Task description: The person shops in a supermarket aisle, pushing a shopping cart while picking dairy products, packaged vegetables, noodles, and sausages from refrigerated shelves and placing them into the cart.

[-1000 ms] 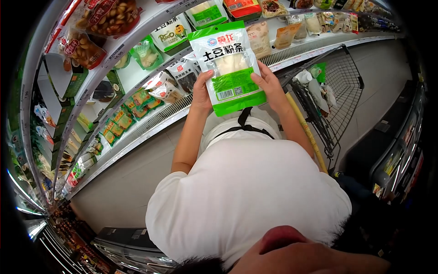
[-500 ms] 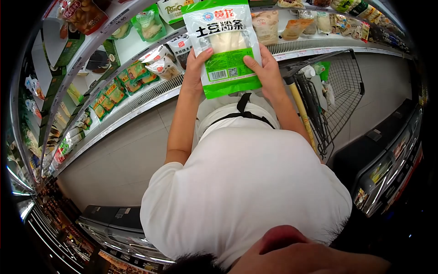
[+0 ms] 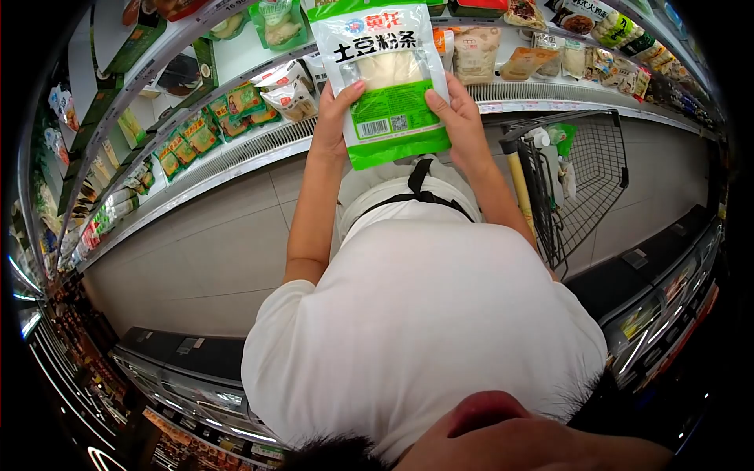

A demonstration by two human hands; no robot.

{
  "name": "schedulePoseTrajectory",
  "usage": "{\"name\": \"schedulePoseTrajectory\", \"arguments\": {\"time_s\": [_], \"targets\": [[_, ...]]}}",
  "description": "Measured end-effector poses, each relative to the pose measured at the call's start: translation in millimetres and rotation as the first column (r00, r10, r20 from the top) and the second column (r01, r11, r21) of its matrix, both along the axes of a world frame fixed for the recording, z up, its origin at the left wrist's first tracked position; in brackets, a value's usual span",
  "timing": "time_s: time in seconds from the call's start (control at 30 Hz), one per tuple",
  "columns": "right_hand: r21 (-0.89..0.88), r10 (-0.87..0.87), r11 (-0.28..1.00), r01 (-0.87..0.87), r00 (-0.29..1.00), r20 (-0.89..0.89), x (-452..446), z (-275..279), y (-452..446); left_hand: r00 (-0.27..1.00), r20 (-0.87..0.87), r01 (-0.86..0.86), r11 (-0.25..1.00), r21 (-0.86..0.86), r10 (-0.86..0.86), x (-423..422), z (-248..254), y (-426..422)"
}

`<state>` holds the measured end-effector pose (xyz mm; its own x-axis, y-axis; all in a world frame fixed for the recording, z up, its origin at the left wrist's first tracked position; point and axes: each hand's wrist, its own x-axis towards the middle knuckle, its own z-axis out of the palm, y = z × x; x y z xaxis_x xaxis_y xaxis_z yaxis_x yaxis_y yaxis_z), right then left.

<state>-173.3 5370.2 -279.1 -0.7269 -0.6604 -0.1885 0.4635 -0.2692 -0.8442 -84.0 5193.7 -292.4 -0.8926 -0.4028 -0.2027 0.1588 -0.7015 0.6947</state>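
Between my two hands is a green and white packet of potato noodles (image 3: 383, 59), upright, with its printed side and barcode toward me. My left hand (image 3: 336, 118) grips its left edge, the thumb lying on the front. On the opposite edge, my right hand (image 3: 459, 118) holds it the same way. Pale noodles show through the clear window in the packet's middle. The fingers behind the packet are hidden. Its top edge is cut off by the view.
Refrigerated shelves with bagged foods (image 3: 287, 90) curve along the front and left. A wire shopping cart (image 3: 593, 184) with a yellow handle (image 3: 521, 192) stands at my right, a few items inside. Low black freezer cases (image 3: 177, 345) are behind me, across the tiled floor (image 3: 212, 235).
The packet stays in both hands, almost unmoved. The shelves and the cart have shifted slightly in view, as my body or head has turned a little.
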Motion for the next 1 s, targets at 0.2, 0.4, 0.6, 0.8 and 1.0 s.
{"name": "schedulePoseTrajectory", "arguments": {"time_s": [0.2, 0.4, 0.6, 0.8, 1.0], "targets": [[0.005, -0.011, 1.0, 0.011, 1.0, -0.011, -1.2, 2.3, -1.7, 1.0, 0.011, -0.026, 0.999, 0.018, 0.026, -0.4, -0.6, 0.4], [0.011, 0.007, 1.0, -0.007, 1.0, -0.025, -1.5, 1.5, -1.9, 0.999, 0.035, -0.033, 0.999, 0.028, 0.032, -0.7, -1.1, 0.9], [0.021, 0.017, 1.0, -0.016, 0.999, -0.032, -4.5, -1.0, -2.3, 0.999, 0.033, -0.024, 0.999, 0.022, 0.023, -0.9, -2.2, 0.0], [0.301, 0.055, 0.924, 0.235, 0.698, -0.714, -9.2, -18.5, -8.7, 0.991, 0.05, -0.114, 0.987, -0.113, 0.12, -3.2, 13.0, 10.9], [-0.122, 0.263, 0.963, -0.242, 0.943, 0.204, -9.6, -25.6, -16.3, 0.982, -0.165, 0.012, 0.908, -0.42, -0.09, 0.7, 33.8, 32.4]]}}
